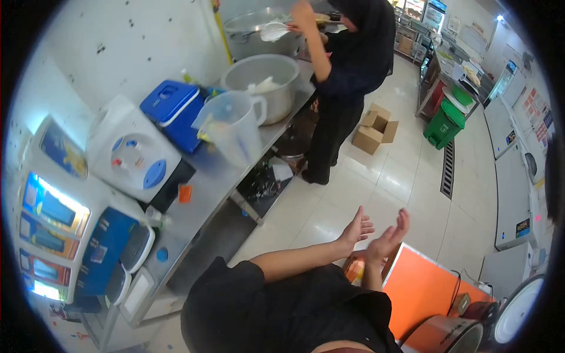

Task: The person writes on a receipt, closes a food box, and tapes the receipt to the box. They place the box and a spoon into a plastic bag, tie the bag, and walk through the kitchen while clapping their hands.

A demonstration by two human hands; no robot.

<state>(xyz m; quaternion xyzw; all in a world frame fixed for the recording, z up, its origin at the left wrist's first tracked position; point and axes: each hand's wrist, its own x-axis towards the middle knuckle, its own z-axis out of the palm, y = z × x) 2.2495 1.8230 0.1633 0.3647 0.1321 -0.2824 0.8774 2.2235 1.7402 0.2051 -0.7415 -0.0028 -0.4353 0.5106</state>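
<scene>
My left hand (355, 229) is held out in front of my body, fingers stretched and nothing in it. Close beside it, my right hand (388, 239) is raised with its palm turned inward and its fingers extended, also holding nothing. A small gap shows between the two hands. Just below and right of my right hand is an orange tabletop (421, 282). Partly hidden behind my right wrist, an orange packet-like thing (354, 270) shows near the table's edge.
A co-worker in dark clothes (359, 65) stands at a metal bench (220, 179) holding a white strainer-like utensil (274, 32). The bench bears a large pot (286, 106), a plastic jug (235, 126) and a blue cooler (176, 109). An open cardboard box (371, 138) and a green bin (442, 125) stand on the floor.
</scene>
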